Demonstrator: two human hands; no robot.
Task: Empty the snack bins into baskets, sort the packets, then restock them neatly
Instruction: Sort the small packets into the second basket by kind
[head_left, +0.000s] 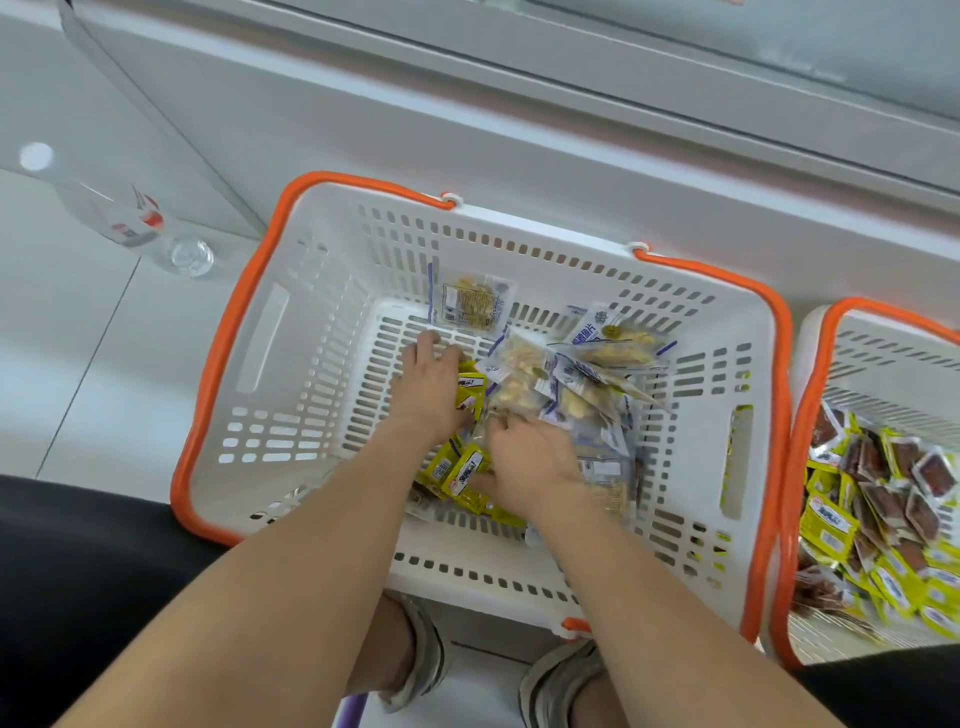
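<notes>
A white basket with orange handles (270, 364) stands on the floor in front of me. It holds clear-and-blue packets of pale snacks (524, 379) toward the back right and yellow packets (462, 475) near the front. My left hand (428, 387) reaches to the basket floor, fingers curled down over yellow packets (470, 387) that show at its right edge. My right hand (530, 460) is blurred and lies palm down on the pile, thumb beside the yellow packets. What its fingers hold is hidden. One clear packet (470, 304) leans against the far wall.
A second basket (831, 415) at the right holds many yellow and dark-brown packets (883, 499). A clear plastic bottle (119, 213) lies on the floor at the left. A white chest freezer (519, 119) runs behind the baskets. My sandalled feet (426, 660) are under the basket's near edge.
</notes>
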